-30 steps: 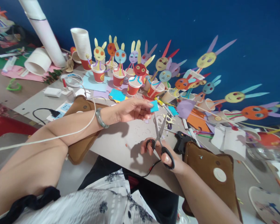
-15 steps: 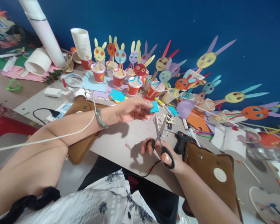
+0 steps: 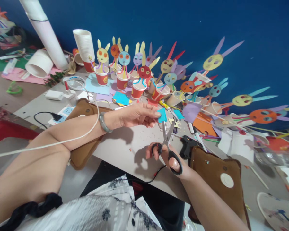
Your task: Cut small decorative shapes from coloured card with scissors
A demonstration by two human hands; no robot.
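Between thumb and fingers, my left hand (image 3: 144, 115) pinches a small blue piece of paper (image 3: 162, 115) above the table. My right hand (image 3: 170, 157) has its fingers through the black handles of a pair of scissors (image 3: 168, 141). The scissor blades are apart and point up at the paper's lower edge; whether they touch it I cannot tell. Beyond the hands stand paper cups (image 3: 137, 91) bearing round paper faces with long ears. Another blue paper scrap (image 3: 178, 114) lies just right of the held piece.
A black glue gun (image 3: 186, 146) lies right of my right hand, beside a brown cushion (image 3: 216, 183). Orange paper (image 3: 204, 124) and purple paper (image 3: 192, 112) lie behind it. A white cable (image 3: 84, 136) crosses over my left forearm. A stack of white cups (image 3: 83, 43) stands at the back left.
The blue paper has turned slightly in my left fingers and shows more of its face. My right hand and the scissors have shifted a little to the right.
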